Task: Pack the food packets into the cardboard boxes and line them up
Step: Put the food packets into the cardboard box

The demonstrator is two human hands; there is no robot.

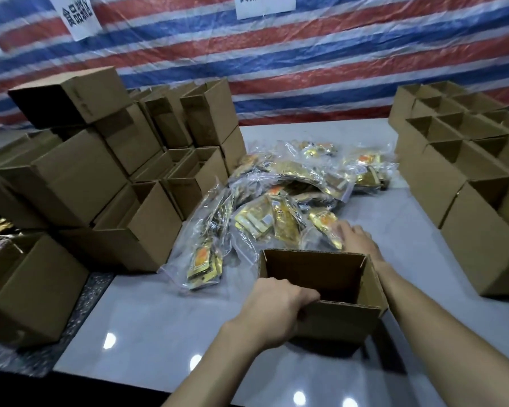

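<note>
We saw the open cardboard box (323, 292) standing upright on the pale table (159, 333), nearest the camera, and what showed of its inside was bare brown card. Our left hand (279, 306) gripped its near wall, the fingers (307, 298) curled together over the rim and down into the opening. Our right hand (354, 239) reached past the box's far right corner, its fingers (340, 230) loosely spread and resting flat on a clear bag of yellow food packets (321, 227); whether they had closed on it we could not tell. Just beyond those fingertips lay the heap of food packets (288, 186), yellow and gold sachets sealed in clear plastic bags, spilling toward the left hand's side, where one bag (204, 265) lay just beside the box. Further left of the gripping fingers rose a stack of cardboard boxes (106, 165), some closed, some with open tops whose contents we could not make out. To the right of the reaching hand stood rows of open boxes (465, 160) set side by side, their insides in shadow. Behind everything hung a red, white and blue striped tarpaulin (306, 63) bearing white paper signs (77, 16).
</note>
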